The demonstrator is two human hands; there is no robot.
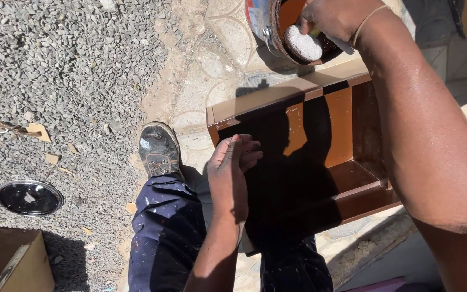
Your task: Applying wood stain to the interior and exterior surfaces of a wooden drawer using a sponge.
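Two surfaces meet outdoors: grey gravel [71, 70] and pale patterned paving [212, 81]. The brown wooden drawer [320, 157] lies on the paving, open side up, long axis running from the shoe [159, 148] toward upper right. The left hand [232, 170] rests fingers-straight on its near side. Beyond the drawer, the right hand [333, 19] grips a sponge [304, 43] inside a tilted paint can [282, 24].

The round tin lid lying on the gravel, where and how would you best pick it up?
Take the lid by its thin rim, coming straight down from above. It lies flat on the loose gravel with its dark glossy face up, so fingers should pinch opposite edges, digging slightly into the stones. Nothing crowds it; the brown box sits apart.
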